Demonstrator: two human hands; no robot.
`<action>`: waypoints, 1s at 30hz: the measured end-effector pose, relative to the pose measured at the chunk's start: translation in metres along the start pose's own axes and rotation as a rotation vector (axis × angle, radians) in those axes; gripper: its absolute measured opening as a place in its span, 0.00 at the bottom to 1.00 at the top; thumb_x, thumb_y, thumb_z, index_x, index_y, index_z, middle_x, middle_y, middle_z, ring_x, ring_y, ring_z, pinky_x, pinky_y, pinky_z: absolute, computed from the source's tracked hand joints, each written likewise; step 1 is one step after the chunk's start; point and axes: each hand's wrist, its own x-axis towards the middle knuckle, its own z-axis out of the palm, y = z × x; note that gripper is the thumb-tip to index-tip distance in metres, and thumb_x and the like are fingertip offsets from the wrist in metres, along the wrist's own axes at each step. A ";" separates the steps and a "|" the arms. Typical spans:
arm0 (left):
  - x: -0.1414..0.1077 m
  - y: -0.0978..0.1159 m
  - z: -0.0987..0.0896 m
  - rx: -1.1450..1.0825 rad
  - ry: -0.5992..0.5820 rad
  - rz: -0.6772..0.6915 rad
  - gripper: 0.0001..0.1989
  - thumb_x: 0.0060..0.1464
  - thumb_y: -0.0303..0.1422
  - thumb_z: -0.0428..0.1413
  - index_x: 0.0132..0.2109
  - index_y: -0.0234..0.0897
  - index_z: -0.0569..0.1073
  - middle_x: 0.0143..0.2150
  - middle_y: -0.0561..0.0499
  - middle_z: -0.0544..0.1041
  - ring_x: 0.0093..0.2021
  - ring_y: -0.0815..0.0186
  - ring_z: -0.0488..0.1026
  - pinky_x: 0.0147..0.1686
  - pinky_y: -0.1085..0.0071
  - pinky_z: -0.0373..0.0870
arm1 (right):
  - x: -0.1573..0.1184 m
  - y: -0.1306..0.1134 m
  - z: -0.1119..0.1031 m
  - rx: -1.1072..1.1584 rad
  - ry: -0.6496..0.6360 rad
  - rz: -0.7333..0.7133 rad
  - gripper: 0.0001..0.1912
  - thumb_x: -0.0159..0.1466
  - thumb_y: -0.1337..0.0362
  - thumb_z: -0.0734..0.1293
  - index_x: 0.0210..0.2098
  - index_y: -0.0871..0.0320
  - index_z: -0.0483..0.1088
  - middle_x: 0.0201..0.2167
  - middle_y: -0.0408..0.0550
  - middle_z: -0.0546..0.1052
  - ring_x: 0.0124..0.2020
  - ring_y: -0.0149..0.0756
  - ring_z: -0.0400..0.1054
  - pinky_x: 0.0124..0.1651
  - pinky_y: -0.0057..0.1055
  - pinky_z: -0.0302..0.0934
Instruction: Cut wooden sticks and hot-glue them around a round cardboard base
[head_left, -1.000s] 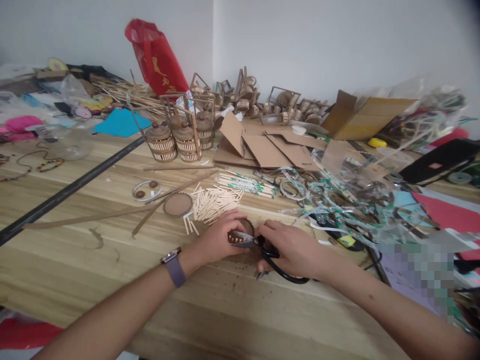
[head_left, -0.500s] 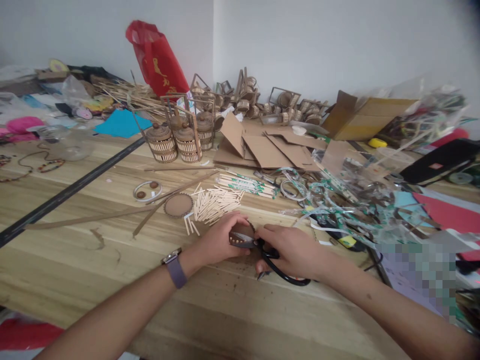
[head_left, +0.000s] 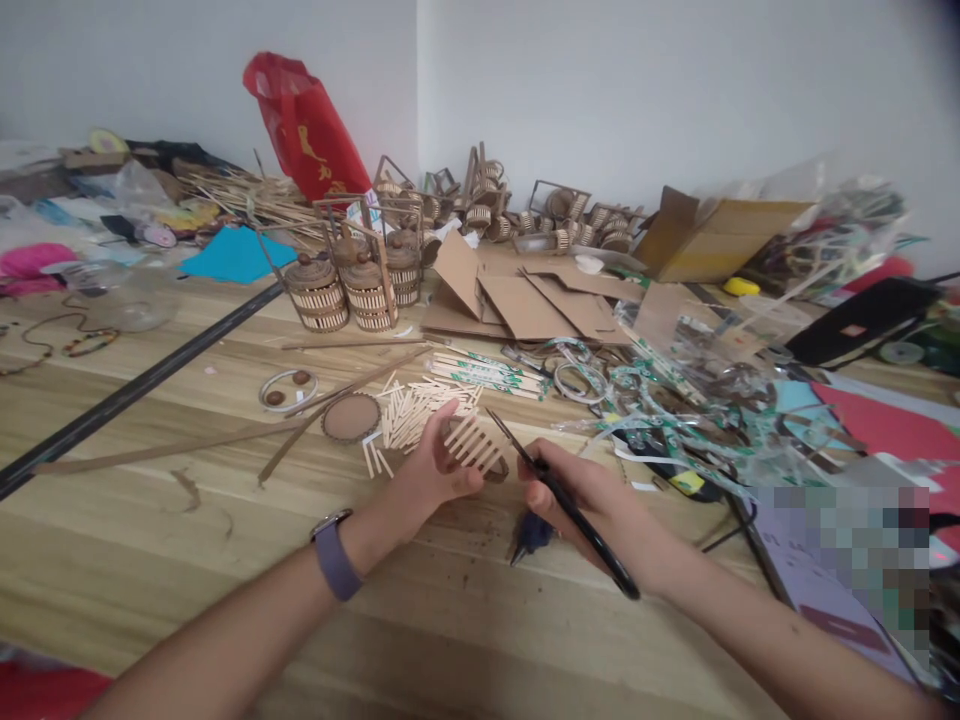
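Currently, scissors [head_left: 577, 517] in right hand [head_left: 609, 502]

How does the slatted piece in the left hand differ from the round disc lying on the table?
Pose: the slatted piece is gripped at a tilt in the left hand; the round disc lies flat on the table.
Look: the slatted piece shows pale bars with gaps; the round disc has a plain face.
Shared: both have brown parts.

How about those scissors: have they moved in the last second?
Yes. The scissors in the right hand have shifted: judged against the packaged wooden sticks on the table, their blade tips have swung forward, closer to that bundle.
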 end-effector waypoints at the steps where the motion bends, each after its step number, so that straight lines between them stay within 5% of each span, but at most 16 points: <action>1: -0.001 0.001 0.003 -0.036 -0.011 -0.012 0.57 0.37 0.60 0.64 0.67 0.46 0.46 0.62 0.41 0.65 0.62 0.50 0.63 0.60 0.53 0.60 | 0.000 0.001 0.003 0.022 0.009 -0.012 0.26 0.64 0.37 0.53 0.31 0.54 0.59 0.22 0.39 0.63 0.23 0.32 0.58 0.25 0.27 0.54; 11: -0.005 0.006 0.009 -0.119 0.100 -0.063 0.48 0.37 0.50 0.69 0.62 0.43 0.58 0.53 0.45 0.71 0.56 0.52 0.67 0.57 0.55 0.62 | -0.003 0.003 0.014 -0.019 0.032 -0.020 0.28 0.65 0.36 0.48 0.30 0.54 0.57 0.21 0.39 0.62 0.23 0.32 0.57 0.25 0.28 0.52; 30: -0.005 0.009 0.013 -0.238 0.090 -0.070 0.40 0.38 0.43 0.71 0.57 0.43 0.64 0.50 0.48 0.73 0.53 0.55 0.68 0.53 0.60 0.62 | -0.007 0.011 0.026 -0.122 0.076 0.007 0.18 0.68 0.47 0.51 0.32 0.54 0.56 0.21 0.41 0.67 0.21 0.33 0.61 0.25 0.28 0.51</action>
